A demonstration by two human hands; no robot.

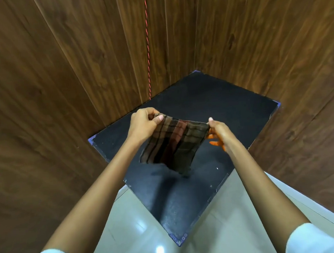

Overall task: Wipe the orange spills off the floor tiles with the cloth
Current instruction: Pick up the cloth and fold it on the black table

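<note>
Wood walls (59,74) meet in a corner, and a black panel (210,103) lies flat on the floor there, with pale tiles (133,227) in front of it. The cloth (173,147), a brown plaid square, is off the floor, stretched in the air over the panel and hanging from its top edge. The left hand (144,124) pinches its upper left corner between thumb and curled fingers, and the right hand (218,130) pinches the upper right corner the same way. An orange spill (214,142) shows on the panel just beside and partly behind the right hand. A thin red cord (148,48) runs down the wall. The cloth looks light, soft and limp, so it will sag and bunch. Folded into a pad and pressed under a flat palm, it would probably wipe better than when held by the corners.
</note>
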